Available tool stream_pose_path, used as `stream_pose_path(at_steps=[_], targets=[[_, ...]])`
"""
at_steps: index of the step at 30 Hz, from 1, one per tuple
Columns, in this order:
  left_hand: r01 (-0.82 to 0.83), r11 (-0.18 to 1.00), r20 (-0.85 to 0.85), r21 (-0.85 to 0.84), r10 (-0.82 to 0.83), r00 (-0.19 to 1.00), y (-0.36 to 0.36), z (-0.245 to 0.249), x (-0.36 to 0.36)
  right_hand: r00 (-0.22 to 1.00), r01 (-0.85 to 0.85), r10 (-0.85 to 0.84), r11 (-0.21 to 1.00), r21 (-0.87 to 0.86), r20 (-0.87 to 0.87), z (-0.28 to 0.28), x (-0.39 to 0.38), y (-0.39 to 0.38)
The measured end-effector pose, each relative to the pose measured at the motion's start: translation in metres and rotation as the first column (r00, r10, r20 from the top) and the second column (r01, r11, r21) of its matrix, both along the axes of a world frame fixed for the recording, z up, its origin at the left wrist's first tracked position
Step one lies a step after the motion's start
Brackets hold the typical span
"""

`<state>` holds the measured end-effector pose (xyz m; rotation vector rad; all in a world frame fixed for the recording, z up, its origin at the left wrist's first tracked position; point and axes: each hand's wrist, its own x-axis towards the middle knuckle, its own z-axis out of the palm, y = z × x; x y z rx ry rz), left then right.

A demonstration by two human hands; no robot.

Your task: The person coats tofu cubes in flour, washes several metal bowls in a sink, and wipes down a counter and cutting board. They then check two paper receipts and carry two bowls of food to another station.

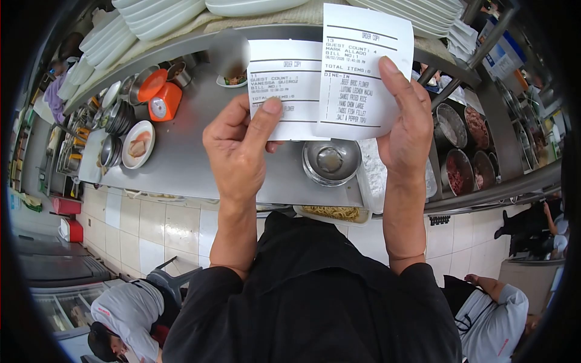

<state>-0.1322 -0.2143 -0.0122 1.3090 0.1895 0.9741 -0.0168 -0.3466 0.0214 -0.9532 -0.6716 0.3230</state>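
My left hand [237, 145] pinches a white printed order slip [285, 53], its thumb lying across the lower print. My right hand [408, 124] is closed on a second order slip [350, 130], thumb on its face and fingers behind. Both slips are headed "ORDER COPY" and are held up side by side, the right one overlapping the left one's edge. The right slip lists dine-in dishes such as fried rice and fish fillet. Under the slips, on the steel counter, stands a metal bowl [331, 162] with something pale inside.
An orange scale [164, 103] and a white bowl with pale pink food [138, 145] stand on the counter [187, 145] at left. Stacked white plates [160, 21] fill the shelf above. Meat tubs [458, 172] sit at right; noodles [331, 212] lie below. Several people are nearby.
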Motion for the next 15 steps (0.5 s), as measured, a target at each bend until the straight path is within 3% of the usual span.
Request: stream_pose_path(at_steps=[15], targets=[[-0.003,1.000,0.025,0.007,0.002,1.000,0.006,-0.001,-0.002,1.000,-0.001,0.001,1.000,-0.018,-0.016,-0.002,-0.005,0.015]])
